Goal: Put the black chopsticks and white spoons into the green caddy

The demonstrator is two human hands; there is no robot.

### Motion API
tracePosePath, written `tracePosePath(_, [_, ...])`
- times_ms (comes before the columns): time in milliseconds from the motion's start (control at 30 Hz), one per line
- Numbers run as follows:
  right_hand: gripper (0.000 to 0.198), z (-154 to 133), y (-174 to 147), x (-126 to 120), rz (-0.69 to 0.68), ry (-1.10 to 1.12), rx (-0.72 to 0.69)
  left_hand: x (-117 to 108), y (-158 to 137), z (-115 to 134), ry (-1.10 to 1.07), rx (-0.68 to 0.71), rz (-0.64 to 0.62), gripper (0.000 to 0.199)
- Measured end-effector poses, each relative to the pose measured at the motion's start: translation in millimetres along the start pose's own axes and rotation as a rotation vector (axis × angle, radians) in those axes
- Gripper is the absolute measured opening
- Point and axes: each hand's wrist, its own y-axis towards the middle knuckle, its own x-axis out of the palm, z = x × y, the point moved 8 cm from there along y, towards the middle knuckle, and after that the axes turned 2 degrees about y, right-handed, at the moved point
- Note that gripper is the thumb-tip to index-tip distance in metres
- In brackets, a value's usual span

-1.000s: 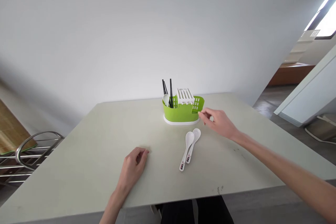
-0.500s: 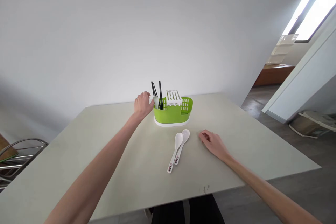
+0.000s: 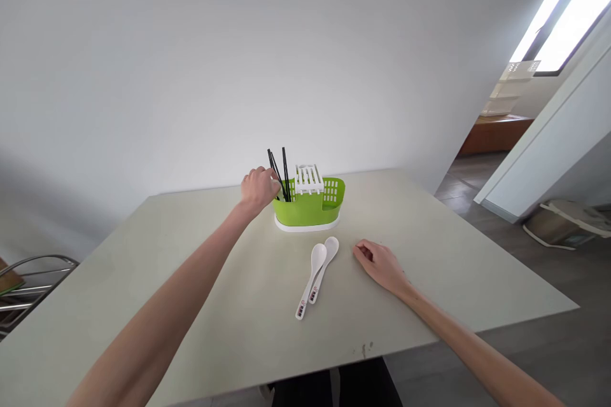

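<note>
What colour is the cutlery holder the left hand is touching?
Lime green with a white base, seen in the head view: cutlery holder, left hand.

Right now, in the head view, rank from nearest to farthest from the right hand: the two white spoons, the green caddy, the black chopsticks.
1. White spoons, lying just left of the right hand on the table.
2. Green caddy, farther back, behind the spoons.
3. Black chopsticks, upright at the caddy's far left end, by the left hand.
</note>
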Motion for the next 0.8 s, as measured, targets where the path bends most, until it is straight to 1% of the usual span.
tracePosePath(167, [0.039, -1, 0, -1, -0.006, -0.001, 0.004, -3, -1, -5, -0.002, 0.062, -0.033, 0.030])
tracePosePath(333, [0.039, 0, -1, -1, -0.017, 0.006, 0.017, -8, -6, -15, 0.015, 0.202, 0.016, 0.035])
tracePosePath(400, [0.038, 0, -1, -2, -0.016, 0.009, 0.018, -8, -7, -22, -0.021, 0.231, 0.028, 0.034])
tracePosePath(533, [0.037, 0, -1, -1, -0.015, 0.015, 0.015, -4, -10, -28, -0.093, 0.342, 0.010, 0.036])
tracePosePath(700, [0.040, 0, -1, -1, -0.012, 0.005, 0.004, 4, -13, -31, -0.068, 0.434, -0.053, 0.046])
tracePosePath(800, [0.040, 0, 0, -1, -0.009, 0.001, 0.004, 2, -18, -32, -0.055, 0.453, -0.044, 0.054])
